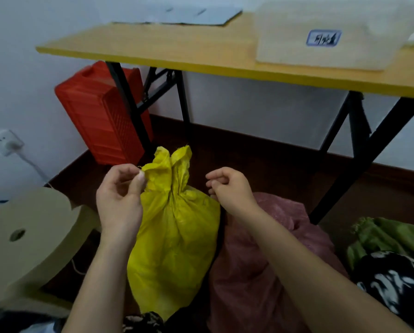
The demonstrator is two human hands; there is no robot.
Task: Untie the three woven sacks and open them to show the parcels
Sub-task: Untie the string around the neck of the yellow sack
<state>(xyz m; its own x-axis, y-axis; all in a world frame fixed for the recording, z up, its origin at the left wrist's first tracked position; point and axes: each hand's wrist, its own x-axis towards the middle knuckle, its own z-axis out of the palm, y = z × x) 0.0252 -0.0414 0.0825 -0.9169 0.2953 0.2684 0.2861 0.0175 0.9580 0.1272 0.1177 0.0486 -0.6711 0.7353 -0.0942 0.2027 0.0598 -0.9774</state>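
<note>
A: Take the yellow sack (174, 239) as the landmark. What sits to its left?

B: Furthest left, a tan stool (30, 239). Then the left hand (119, 195), touching the sack's left side, thumb and forefinger pinching the left flap of the gathered mouth above the neck.

A: And the sack itself?

B: Upright on the dark floor, in front of the yellow table (201, 56). Its neck looks cinched; I cannot make out the tie. The bulge below suggests parcels, but none show.

A: To its right?

B: The right hand (227, 188), just beside the neck, fingers curled towards the thumb. Whether it holds a thread, I cannot tell. Beyond it a pink sack (268, 260) leans against the yellow one, and a green sack (381, 236) lies further right, well apart.

A: How will it handle?

B: My guess: thin woven plastic, crinkly, limp, a bit slippery. The flaps will fold rather than resist, so pulling them alone may tighten the neck. Better to hold the neck itself, just under the gather, and work the tie loose there. It seems light enough to tip over, so one hand should steady it.
</note>
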